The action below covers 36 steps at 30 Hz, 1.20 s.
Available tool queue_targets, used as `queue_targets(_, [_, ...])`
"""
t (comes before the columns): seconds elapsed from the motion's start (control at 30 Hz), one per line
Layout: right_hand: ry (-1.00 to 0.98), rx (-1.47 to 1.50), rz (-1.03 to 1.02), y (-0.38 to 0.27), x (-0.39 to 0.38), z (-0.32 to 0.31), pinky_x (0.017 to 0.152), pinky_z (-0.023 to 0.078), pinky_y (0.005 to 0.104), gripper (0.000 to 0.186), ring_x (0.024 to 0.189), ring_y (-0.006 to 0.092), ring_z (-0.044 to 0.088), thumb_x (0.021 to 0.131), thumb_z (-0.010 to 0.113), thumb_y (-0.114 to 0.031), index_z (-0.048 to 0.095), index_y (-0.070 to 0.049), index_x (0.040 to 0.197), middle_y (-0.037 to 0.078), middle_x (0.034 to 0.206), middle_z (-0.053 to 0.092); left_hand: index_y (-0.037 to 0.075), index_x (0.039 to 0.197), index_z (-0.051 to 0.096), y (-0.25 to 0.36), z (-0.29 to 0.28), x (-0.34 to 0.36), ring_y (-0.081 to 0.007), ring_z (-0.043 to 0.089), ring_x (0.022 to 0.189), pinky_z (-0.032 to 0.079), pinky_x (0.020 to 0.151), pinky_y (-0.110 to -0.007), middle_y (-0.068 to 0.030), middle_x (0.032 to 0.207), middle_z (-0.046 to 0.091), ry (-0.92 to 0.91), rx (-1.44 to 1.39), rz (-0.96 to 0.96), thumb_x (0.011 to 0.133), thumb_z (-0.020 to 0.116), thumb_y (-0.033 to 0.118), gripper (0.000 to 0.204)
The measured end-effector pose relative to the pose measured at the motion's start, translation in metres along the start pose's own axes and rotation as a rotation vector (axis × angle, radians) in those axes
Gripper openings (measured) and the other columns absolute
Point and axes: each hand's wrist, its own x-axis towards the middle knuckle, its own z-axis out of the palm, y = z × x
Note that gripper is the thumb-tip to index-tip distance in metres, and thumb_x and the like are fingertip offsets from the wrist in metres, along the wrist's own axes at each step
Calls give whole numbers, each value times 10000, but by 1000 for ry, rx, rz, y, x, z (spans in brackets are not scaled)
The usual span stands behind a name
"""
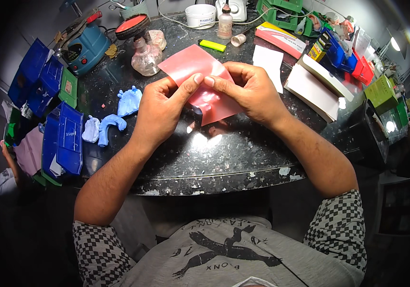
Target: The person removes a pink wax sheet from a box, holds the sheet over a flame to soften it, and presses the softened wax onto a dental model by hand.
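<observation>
A pink sheet of dental wax, shiny and slightly bent, is held above the black bench. My left hand grips it with the thumb pressed on its upper face and the fingers beneath. From the other side my right hand pinches the same sheet. The two thumb tips almost meet near its middle, and most of my fingers are hidden under it. Left of my left hand lie a pale blue dental cast, a blue horseshoe-shaped piece and a smaller pale cast.
A glass spirit burner, a yellow-green lighter and a dropper bottle stand or lie beyond the sheet. At right are an open white box and white paper. Blue bins line the left edge.
</observation>
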Motion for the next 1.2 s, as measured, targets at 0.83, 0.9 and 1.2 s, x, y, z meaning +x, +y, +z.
queue_targets(0.83, [48, -161, -71, 5, 2, -1, 722, 523, 232, 262, 798, 53, 648, 922, 747, -214, 710, 9, 1053, 31, 878, 730, -6, 1182, 659, -5, -1, 5, -68, 615, 904, 493, 824, -236, -36, 1075, 690, 87, -156, 42, 1065, 524, 330, 381])
queue_targets(0.9, [40, -124, -65, 5, 2, -1, 725, 520, 228, 259, 800, 50, 643, 923, 746, -209, 710, 12, 1052, 26, 879, 726, -4, 1165, 668, -6, -2, 7, -63, 608, 888, 487, 807, -229, -31, 1054, 692, 79, -154, 42, 1062, 531, 345, 389])
queue_targets(1.2, [-9, -102, -32, 4, 1, 2, 708, 515, 231, 234, 797, 49, 644, 921, 748, -204, 709, 8, 1012, 27, 876, 728, 6, 1041, 717, -5, -18, 12, -51, 622, 850, 493, 771, -228, -18, 953, 706, 30, 52, 68, 1048, 562, 341, 370])
